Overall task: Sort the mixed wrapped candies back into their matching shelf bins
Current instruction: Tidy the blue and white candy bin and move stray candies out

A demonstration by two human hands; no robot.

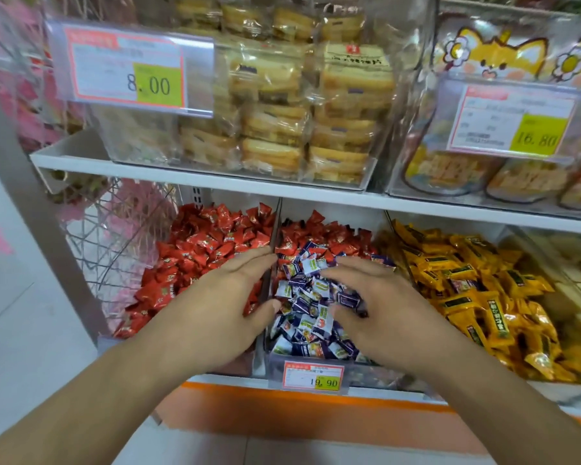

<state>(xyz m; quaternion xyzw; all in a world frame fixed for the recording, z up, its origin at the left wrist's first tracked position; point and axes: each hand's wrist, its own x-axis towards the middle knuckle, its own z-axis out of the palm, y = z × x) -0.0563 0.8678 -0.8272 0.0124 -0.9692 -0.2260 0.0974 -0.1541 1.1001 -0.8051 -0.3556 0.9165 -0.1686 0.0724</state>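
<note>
Both hands, left hand and right hand, hovering flat, fingers spread, gripping nothing. Purple candies filling middle bin front; red candies piling at 12 o'clock. Advice: pinching reds singly, dropping into red bin at 9 o'clock.

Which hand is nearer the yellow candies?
Right. The right hand lies over the purple candies beside the yellow candies; the left hand lies over the red candies.

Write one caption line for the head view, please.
Both hands, left and right, hover open over the middle bin's purple candies, red candies behind.
</note>
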